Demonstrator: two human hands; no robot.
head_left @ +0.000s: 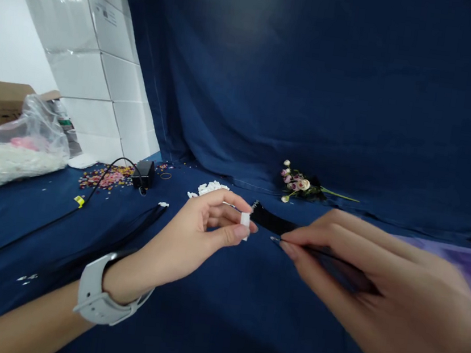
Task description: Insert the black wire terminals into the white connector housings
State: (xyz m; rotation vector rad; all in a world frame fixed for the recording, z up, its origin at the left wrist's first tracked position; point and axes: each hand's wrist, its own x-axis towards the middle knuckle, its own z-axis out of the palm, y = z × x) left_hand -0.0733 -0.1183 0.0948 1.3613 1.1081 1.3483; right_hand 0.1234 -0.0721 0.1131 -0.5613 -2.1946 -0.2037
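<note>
Between thumb and fingertips, my left hand (199, 223) pinches a small white plastic connector housing (245, 219), held upright. My right hand (378, 274) grips a thin black wire between thumb and forefinger; its small metal terminal (274, 239) points left toward the housing, with a gap between them. Just behind the fingertips lies a bundle of black wires (273, 220) with metal ends. A heap of white connector housings (212, 187) sits beyond my left hand, partly hidden by it. Farther left, more black wires (139, 225) end in a white connector (164, 204).
Artificial flowers (298, 184) lie near the back cloth (315, 83). At left are a black adapter (144, 174) with a cable, scattered colourful bits (109, 178), and a clear bag of white pieces (14, 163). Purple material (469, 265) lies at right. Loose metal bits (28, 277) are near my left forearm.
</note>
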